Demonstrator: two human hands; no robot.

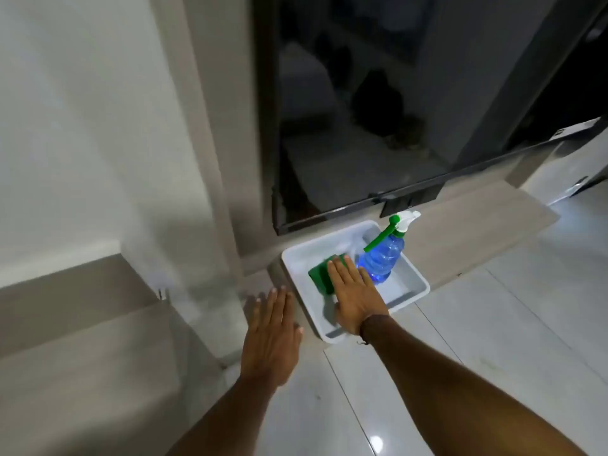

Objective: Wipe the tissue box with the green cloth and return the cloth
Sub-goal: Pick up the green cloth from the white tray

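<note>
A folded green cloth (320, 274) lies in a white plastic tray (413, 279) on a low wooden ledge. My right hand (353, 296) is stretched flat over the tray, fingertips resting on the cloth's right part, fingers straight and not closed around it. My left hand (271, 337) hovers flat and spread to the left of the tray, above the ledge's edge, holding nothing. No tissue box is in view.
A blue spray bottle (381, 258) with a green-and-white trigger head leans in the tray right of the cloth. A dark television screen (362, 110) hangs just above the ledge (477, 225). A pale wall panel rises at left. Glossy white floor tiles (493, 324) lie below.
</note>
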